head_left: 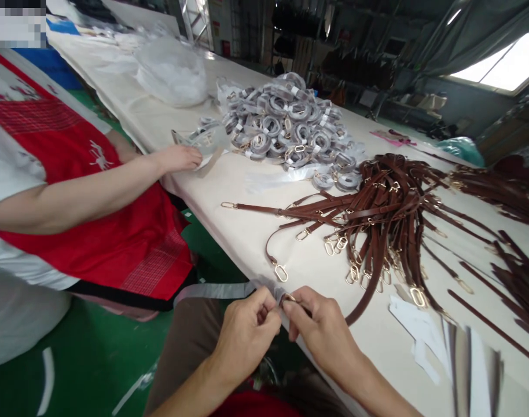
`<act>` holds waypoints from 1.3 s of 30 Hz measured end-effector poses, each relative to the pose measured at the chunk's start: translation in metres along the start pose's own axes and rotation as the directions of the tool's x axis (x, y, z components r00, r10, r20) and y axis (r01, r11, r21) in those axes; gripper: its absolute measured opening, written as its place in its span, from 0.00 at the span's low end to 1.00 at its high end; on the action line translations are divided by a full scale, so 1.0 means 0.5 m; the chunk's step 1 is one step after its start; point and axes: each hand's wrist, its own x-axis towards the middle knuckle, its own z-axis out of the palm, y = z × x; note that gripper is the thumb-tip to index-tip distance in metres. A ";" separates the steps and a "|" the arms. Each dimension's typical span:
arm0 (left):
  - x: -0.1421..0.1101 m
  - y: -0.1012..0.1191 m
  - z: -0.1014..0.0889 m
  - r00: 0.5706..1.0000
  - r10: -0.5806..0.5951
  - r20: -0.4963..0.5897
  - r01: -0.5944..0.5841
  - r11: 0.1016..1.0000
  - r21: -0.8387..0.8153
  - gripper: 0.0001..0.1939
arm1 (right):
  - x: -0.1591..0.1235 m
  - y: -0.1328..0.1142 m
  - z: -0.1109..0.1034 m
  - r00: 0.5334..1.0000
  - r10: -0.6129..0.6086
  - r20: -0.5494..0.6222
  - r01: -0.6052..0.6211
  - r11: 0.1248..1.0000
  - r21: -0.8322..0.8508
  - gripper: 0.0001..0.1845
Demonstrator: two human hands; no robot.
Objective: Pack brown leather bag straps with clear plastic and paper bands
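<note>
Near the table edge, my left hand [249,331] is closed in a pinch at a grey translucent plastic sleeve [216,291]. The sleeve's long tail trails left over my knee. Close beside it, my right hand [323,327] pinches the end of a brown leather strap [363,306], with a small dark, shiny end showing at the fingertips. The sleeve's gathered end meets this strap end between my hands; exactly how they join is hidden by the fingers. Just beyond lies a heap of brown straps [390,202] with gold-coloured clasps, one gold clasp [281,273] lying nearest my hands.
Rolled, grey-wrapped straps [286,124] are heaped farther back on the cream table [256,243]. At left, a co-worker in a red apron [129,231] has a hand [182,158] on clear plastic. Paper strips [414,324] lie right; a plastic bag [171,69] stands behind.
</note>
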 end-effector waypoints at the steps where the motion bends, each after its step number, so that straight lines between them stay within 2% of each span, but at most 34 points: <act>1: -0.001 0.001 0.002 1.000 -0.021 0.023 0.022 0.999 -0.026 0.09 | -0.005 -0.001 -0.003 0.998 -0.065 0.002 0.065 0.985 -0.161 0.14; 3: -0.004 0.002 0.006 1.000 0.009 0.023 -0.009 1.000 0.022 0.08 | -0.014 -0.003 -0.005 0.985 -0.167 0.049 0.169 0.861 -0.479 0.13; 5: -0.006 0.005 0.011 0.992 0.129 0.002 -0.127 0.979 0.161 0.09 | -0.021 -0.004 -0.004 0.970 -0.212 0.118 0.233 0.669 -0.706 0.11; 7: -0.005 0.008 0.014 0.973 0.231 0.013 -0.227 0.938 0.263 0.10 | -0.024 -0.006 -0.005 0.951 -0.245 0.191 0.294 0.514 -0.805 0.11; 9: -0.001 0.007 0.015 0.976 0.216 0.034 -0.218 0.947 0.235 0.10 | -0.023 -0.009 -0.015 0.930 -0.268 0.251 0.351 0.454 -0.819 0.12; 11: 0.005 0.004 0.014 0.992 0.113 0.052 -0.118 0.987 0.105 0.09 | -0.020 -0.009 -0.029 0.920 -0.273 0.281 0.386 0.502 -0.774 0.11; 13: 0.007 0.002 0.015 0.998 0.026 0.062 -0.026 1.000 -0.001 0.09 | -0.016 -0.005 -0.041 0.919 -0.262 0.294 0.393 0.618 -0.681 0.10; 15: 0.002 0.002 0.020 0.998 0.055 0.032 -0.056 0.997 0.050 0.08 | -0.014 0.004 -0.043 0.928 -0.239 0.285 0.368 0.703 -0.608 0.11; 17: -0.007 0.003 0.028 0.986 0.165 0.017 -0.166 0.971 0.175 0.08 | -0.014 0.014 -0.036 0.943 -0.201 0.267 0.327 0.712 -0.621 0.12; 19: -0.014 0.000 0.031 0.972 0.233 0.039 -0.236 0.946 0.221 0.07 | -0.017 0.023 -0.028 0.952 -0.168 0.254 0.296 0.711 -0.638 0.13; 21: -0.016 -0.006 0.028 0.981 0.186 0.062 -0.194 0.969 0.152 0.07 | -0.021 0.025 -0.029 0.953 -0.155 0.260 0.279 0.781 -0.559 0.15; 24: -0.009 -0.017 0.015 0.995 0.060 0.075 -0.063 0.998 0.028 0.08 | -0.025 0.022 -0.044 0.952 -0.154 0.266 0.259 0.867 -0.425 0.26; 26: -0.006 -0.018 0.013 0.996 0.022 0.081 -0.021 1.000 -0.008 0.09 | -0.023 0.020 -0.051 0.951 -0.162 0.262 0.270 0.849 -0.454 0.32; 29: -0.010 -0.007 0.023 0.993 0.035 0.110 -0.033 0.999 -0.020 0.07 | -0.016 0.021 -0.047 0.938 -0.190 0.288 0.325 0.767 -0.553 0.34; 33: -0.012 0.003 0.025 0.988 0.013 0.153 -0.003 0.998 -0.065 0.06 | -0.013 0.015 -0.058 0.925 -0.126 0.358 0.338 0.704 -0.624 0.36; 37: -0.004 -0.002 0.011 0.987 -0.071 0.143 0.092 0.984 -0.151 0.09 | -0.018 -0.004 -0.085 0.949 -0.117 0.292 0.294 0.666 -0.686 0.34; 39: -0.006 0.000 0.014 0.979 -0.092 0.184 0.133 0.966 -0.223 0.08 | -0.017 -0.006 -0.080 0.934 -0.170 0.315 0.345 0.664 -0.664 0.33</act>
